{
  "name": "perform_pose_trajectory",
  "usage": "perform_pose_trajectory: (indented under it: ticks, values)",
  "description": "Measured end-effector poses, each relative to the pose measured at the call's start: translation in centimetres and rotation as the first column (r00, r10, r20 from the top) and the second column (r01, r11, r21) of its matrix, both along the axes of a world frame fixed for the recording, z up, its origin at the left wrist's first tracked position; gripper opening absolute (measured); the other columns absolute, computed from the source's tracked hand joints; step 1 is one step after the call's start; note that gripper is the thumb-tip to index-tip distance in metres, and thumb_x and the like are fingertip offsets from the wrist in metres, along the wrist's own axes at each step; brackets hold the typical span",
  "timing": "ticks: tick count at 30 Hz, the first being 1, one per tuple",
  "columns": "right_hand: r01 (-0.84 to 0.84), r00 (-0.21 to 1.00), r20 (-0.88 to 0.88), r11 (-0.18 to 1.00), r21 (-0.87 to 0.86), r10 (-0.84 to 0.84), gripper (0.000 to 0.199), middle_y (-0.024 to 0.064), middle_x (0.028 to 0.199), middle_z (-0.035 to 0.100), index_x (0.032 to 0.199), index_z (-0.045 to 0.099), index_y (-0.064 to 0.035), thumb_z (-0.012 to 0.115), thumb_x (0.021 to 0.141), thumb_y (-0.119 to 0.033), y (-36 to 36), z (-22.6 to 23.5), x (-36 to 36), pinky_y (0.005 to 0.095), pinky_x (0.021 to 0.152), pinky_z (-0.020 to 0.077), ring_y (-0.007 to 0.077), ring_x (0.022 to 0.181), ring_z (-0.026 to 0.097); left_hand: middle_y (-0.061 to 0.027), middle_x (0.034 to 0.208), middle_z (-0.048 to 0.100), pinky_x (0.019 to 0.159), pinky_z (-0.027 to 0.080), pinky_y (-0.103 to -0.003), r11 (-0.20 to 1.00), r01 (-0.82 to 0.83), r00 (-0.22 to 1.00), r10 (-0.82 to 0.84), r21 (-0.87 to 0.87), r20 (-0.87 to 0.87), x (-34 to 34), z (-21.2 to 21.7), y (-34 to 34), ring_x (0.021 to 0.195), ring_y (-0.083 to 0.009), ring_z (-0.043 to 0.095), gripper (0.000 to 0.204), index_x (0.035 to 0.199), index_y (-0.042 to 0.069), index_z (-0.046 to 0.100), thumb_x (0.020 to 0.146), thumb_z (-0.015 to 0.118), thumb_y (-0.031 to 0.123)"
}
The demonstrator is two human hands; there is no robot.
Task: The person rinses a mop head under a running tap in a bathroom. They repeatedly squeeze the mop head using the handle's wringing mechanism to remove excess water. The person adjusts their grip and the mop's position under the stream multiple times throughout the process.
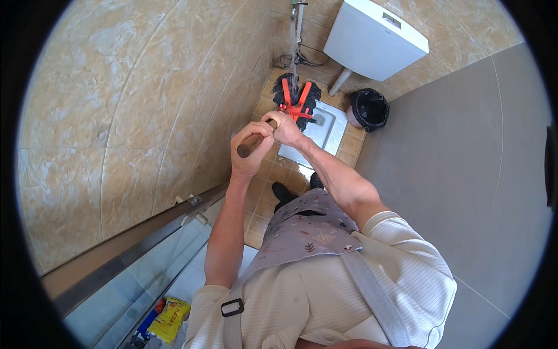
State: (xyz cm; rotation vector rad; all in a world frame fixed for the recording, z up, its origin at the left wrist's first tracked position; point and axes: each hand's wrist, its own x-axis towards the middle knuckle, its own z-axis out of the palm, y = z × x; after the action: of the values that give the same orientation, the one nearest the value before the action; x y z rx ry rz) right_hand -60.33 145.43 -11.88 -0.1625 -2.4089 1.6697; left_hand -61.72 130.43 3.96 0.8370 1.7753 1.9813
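Both of my hands are wrapped round the wooden handle of a mop (251, 145). My left hand (247, 152) is closed near the handle's upper end, which points back toward me. Just beyond it, my right hand (284, 128) grips the same handle lower down. The mop's red plastic head (296, 108) and dark, wet-looking strands (312, 93) are at the far end, beside and partly over a white squat toilet pan (334, 129). From a tap (298, 4) at the top, a stream of water (293, 61) falls onto the strands.
A white cistern (372, 43) hangs on the far wall, with its pipe (340, 82) running down. Right of the pan stands a bin (370, 110) lined with a black bag. A tiled wall (145, 87) rises at left, a grey panel (453, 145) at right. A yellow packet (170, 320) lies lower left.
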Motion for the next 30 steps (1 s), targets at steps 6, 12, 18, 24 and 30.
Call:
perform_pose_trajectory:
  ticks: [6,12,18,24,30]
  values:
    - [-0.064,0.998,0.022,0.998,0.022,0.064,0.034,0.0106,0.098,0.071,0.100,0.068,-0.0084,0.067,0.069,0.006,-0.2,-0.8,0.2,0.0440,0.086,0.0517,0.0350,0.099,0.066,-0.0099,0.090,0.064,0.096,0.048,-0.040,0.997,-0.071,0.997,0.071,-0.005,-0.020,1.4,-0.1,-0.7,0.095,-0.0241,0.062,0.009,0.086,0.000,0.060,0.082,0.064,-0.007]
    - [0.293,0.950,0.189,0.920,-0.259,-0.249,0.031,0.0141,0.113,0.069,0.113,0.065,-0.0028,0.059,0.083,0.000,1.6,-9.1,2.2,0.0398,0.095,0.0504,0.0327,0.107,0.065,-0.0091,0.090,0.064,0.093,0.048,-0.038,0.995,-0.095,0.995,0.094,-0.033,-0.026,2.9,0.9,1.3,0.093,-0.0231,0.062,0.010,0.085,0.000,0.060,0.080,0.067,-0.005]
    - [0.602,0.787,0.609,-0.345,-0.720,0.104,0.037,0.0213,0.116,0.066,0.119,0.061,0.0010,0.061,0.096,-0.028,5.4,-11.6,4.2,0.0479,0.091,0.0547,0.0346,0.105,0.065,-0.0069,0.085,0.065,0.085,0.047,-0.033,0.979,0.062,0.988,-0.088,-0.192,-0.128,7.9,3.8,8.1,0.088,-0.0226,0.063,0.018,0.081,0.003,0.061,0.069,0.072,-0.007]
    - [0.597,0.793,0.577,-0.434,-0.675,0.195,0.026,0.0188,0.094,0.064,0.108,0.057,0.0009,0.065,0.094,-0.020,9.7,-14.4,3.3,0.0476,0.079,0.0585,0.0348,0.087,0.066,-0.0060,0.078,0.064,0.083,0.048,-0.037,0.943,0.218,0.952,-0.263,-0.250,-0.160,8.9,9.9,12.3,0.080,-0.0251,0.064,0.021,0.075,0.005,0.062,0.062,0.076,-0.002]
    - [0.494,0.850,0.522,-0.444,-0.747,0.067,0.017,0.0140,0.078,0.063,0.094,0.057,0.0005,0.068,0.089,-0.011,9.5,-13.7,3.1,0.0438,0.065,0.0559,0.0309,0.068,0.065,-0.0064,0.071,0.064,0.076,0.048,-0.040,0.911,0.337,0.891,-0.390,-0.237,-0.234,8.9,13.6,15.5,0.071,-0.0261,0.064,0.018,0.073,0.003,0.063,0.065,0.080,0.003]
